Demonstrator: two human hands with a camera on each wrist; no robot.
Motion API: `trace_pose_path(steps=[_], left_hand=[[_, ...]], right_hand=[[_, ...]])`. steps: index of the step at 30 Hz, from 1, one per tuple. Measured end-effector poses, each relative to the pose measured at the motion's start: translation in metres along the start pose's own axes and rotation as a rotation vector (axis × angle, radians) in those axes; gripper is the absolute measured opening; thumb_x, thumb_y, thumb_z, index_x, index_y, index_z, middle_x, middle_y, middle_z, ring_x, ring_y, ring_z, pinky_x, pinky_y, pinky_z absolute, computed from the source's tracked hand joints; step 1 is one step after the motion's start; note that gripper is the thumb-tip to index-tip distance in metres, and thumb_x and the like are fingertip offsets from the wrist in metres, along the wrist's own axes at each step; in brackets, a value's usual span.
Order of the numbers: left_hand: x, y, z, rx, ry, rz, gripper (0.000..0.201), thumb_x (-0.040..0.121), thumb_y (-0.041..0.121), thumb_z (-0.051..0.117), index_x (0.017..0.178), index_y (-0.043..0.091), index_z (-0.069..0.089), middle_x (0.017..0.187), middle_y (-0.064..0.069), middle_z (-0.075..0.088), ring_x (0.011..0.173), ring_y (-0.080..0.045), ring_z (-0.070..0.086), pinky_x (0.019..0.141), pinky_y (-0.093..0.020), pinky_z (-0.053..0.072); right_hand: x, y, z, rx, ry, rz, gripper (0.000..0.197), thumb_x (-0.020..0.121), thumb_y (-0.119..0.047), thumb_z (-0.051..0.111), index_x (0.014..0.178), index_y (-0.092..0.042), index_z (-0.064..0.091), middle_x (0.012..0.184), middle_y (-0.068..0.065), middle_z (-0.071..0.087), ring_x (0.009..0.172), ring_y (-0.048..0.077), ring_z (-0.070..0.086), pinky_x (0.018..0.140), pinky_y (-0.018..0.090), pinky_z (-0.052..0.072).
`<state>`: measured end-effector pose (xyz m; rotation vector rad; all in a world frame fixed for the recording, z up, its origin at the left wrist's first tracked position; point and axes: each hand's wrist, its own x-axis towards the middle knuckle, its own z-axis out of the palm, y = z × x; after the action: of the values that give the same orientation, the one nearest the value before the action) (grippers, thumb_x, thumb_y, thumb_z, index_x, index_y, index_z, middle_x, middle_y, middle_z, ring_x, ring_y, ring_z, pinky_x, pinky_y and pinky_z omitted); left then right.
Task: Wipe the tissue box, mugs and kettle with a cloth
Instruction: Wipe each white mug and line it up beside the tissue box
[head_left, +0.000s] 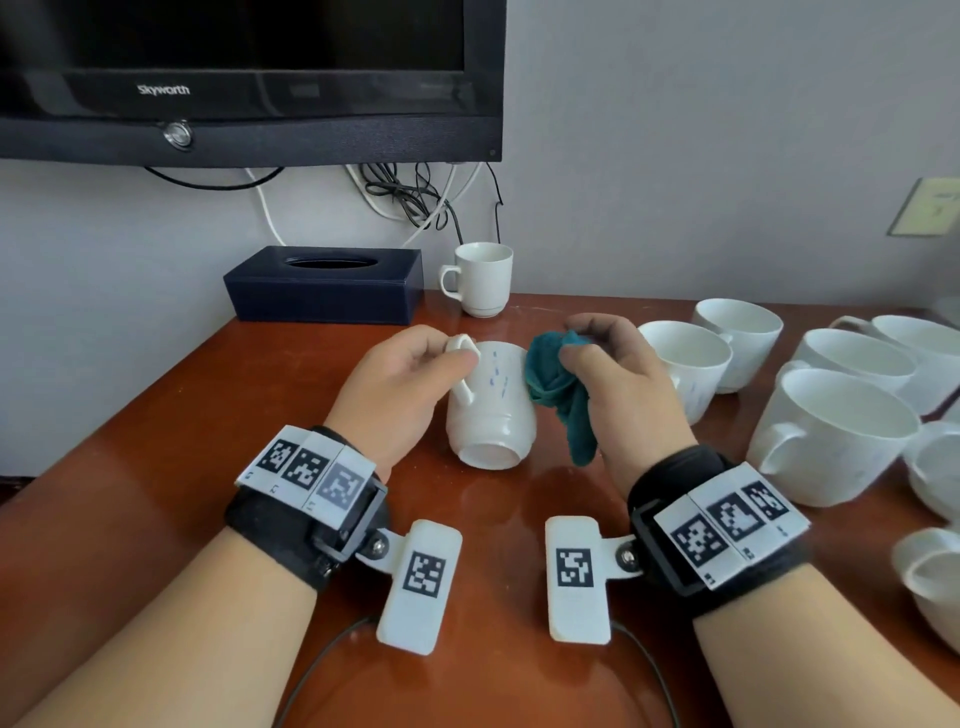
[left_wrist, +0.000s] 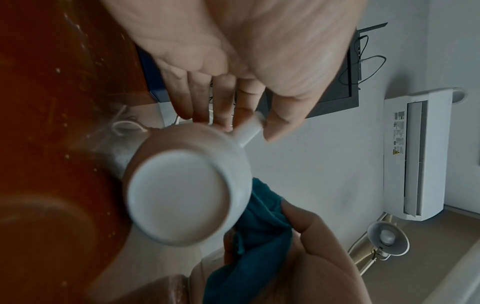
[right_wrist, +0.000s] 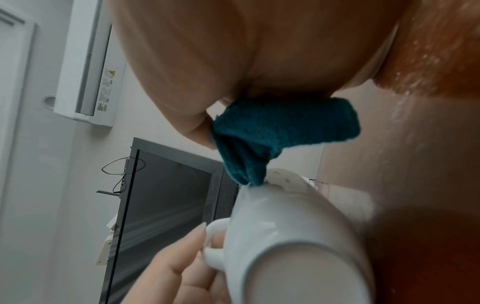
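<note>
1. The table (head_left: 156, 415) lies in front of you; the dark tissue box (head_left: 324, 286) sits at its far left edge by the wall.
2. A cluster of white mugs (head_left: 831, 436) stands at the right.
3. Your left hand (head_left: 405, 379) holds a tilted white mug (head_left: 493, 405) by its handle — thumb and fingers curled round it, base towards you.
4. Your right hand (head_left: 618, 384) pinches the bunched teal cloth (head_left: 556, 384) — it touches the mug's right side.

table (head_left: 156, 415) (reddish wood) | on it: tissue box (head_left: 324, 286), small mug (head_left: 483, 278), white mugs (head_left: 826, 431) at right
</note>
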<state>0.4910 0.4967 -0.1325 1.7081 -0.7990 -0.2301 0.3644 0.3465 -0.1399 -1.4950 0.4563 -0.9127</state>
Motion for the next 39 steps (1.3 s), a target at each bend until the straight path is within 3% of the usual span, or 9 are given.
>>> trace_pose_path(steps=[5,8,15,20,24,28,33,36,39], left_hand=[[-0.002,0.002,0.001,-0.013,-0.010,0.003,0.010,0.095,0.034,0.071,0.100,0.026,0.071,0.101,0.011,0.075,0.103,-0.003,0.067,0.104,-0.042,0.050],[-0.002,0.002,0.001,-0.012,-0.014,-0.005,0.019,0.091,0.040,0.074,0.106,0.029,0.069,0.105,0.013,0.074,0.105,-0.002,0.067,0.104,-0.041,0.050],[0.000,-0.002,0.001,-0.027,-0.042,-0.043,0.031,0.096,0.033,0.071,0.124,0.041,0.059,0.118,0.021,0.070,0.111,0.009,0.062,0.106,-0.031,0.045],[0.000,-0.003,0.001,-0.020,-0.028,-0.085,0.026,0.098,0.036,0.067,0.122,0.042,0.062,0.119,0.020,0.069,0.116,0.001,0.062,0.113,-0.042,0.046],[0.000,-0.001,0.001,-0.007,-0.041,-0.102,0.028,0.098,0.038,0.066,0.125,0.042,0.059,0.120,0.022,0.066,0.116,0.003,0.060,0.113,-0.041,0.045],[-0.001,-0.003,0.002,-0.083,-0.147,-0.103,0.059,0.085,0.045,0.083,0.136,0.035,0.054,0.130,0.016,0.064,0.120,0.003,0.060,0.116,-0.036,0.043],[0.005,-0.013,0.000,0.030,-0.241,-0.101,0.107,0.055,0.066,0.090,0.147,0.044,0.040,0.140,0.021,0.055,0.133,-0.001,0.051,0.119,-0.042,0.040],[0.005,-0.015,-0.001,0.076,-0.299,-0.099,0.123,0.052,0.062,0.093,0.155,0.047,0.028,0.147,0.020,0.047,0.137,-0.005,0.047,0.120,-0.043,0.040],[0.006,-0.016,-0.001,0.073,-0.319,-0.103,0.131,0.049,0.056,0.095,0.158,0.047,0.022,0.147,0.020,0.046,0.136,-0.006,0.047,0.119,-0.042,0.040]], right_hand=[[0.000,0.000,-0.004,-0.081,-0.002,-0.074,0.035,0.072,-0.028,0.074,0.105,-0.025,0.064,0.103,-0.001,0.071,0.086,0.012,0.069,0.078,0.035,0.061],[0.000,-0.002,-0.005,-0.106,-0.017,-0.113,0.025,0.082,-0.014,0.080,0.104,-0.021,0.070,0.096,-0.004,0.072,0.084,0.008,0.068,0.078,0.032,0.060],[0.001,-0.002,-0.005,-0.120,-0.010,-0.166,0.022,0.091,-0.003,0.071,0.098,-0.023,0.072,0.089,-0.011,0.074,0.082,0.004,0.068,0.074,0.026,0.057],[0.001,-0.003,-0.005,-0.059,0.030,-0.143,0.017,0.082,-0.018,0.070,0.097,-0.026,0.071,0.096,-0.003,0.075,0.094,0.023,0.072,0.085,0.053,0.062],[0.003,-0.003,-0.005,-0.026,0.031,-0.095,0.021,0.078,-0.026,0.071,0.099,-0.024,0.066,0.097,0.002,0.073,0.093,0.028,0.073,0.085,0.059,0.061],[0.005,-0.004,-0.006,-0.044,0.025,-0.071,0.036,0.077,-0.032,0.071,0.110,-0.018,0.066,0.101,0.006,0.075,0.094,0.026,0.074,0.088,0.059,0.060],[0.003,-0.008,-0.005,0.071,0.004,-0.087,0.019,0.089,-0.022,0.066,0.107,-0.016,0.069,0.106,0.012,0.075,0.102,0.036,0.072,0.092,0.060,0.058],[0.002,-0.010,-0.005,0.236,-0.052,0.008,0.015,0.104,-0.005,0.054,0.117,-0.012,0.059,0.111,0.019,0.070,0.091,0.034,0.072,0.080,0.055,0.060],[-0.003,-0.016,-0.005,0.299,-0.119,0.070,0.018,0.110,-0.008,0.045,0.119,-0.021,0.053,0.111,0.019,0.072,0.080,0.034,0.073,0.063,0.048,0.060]])
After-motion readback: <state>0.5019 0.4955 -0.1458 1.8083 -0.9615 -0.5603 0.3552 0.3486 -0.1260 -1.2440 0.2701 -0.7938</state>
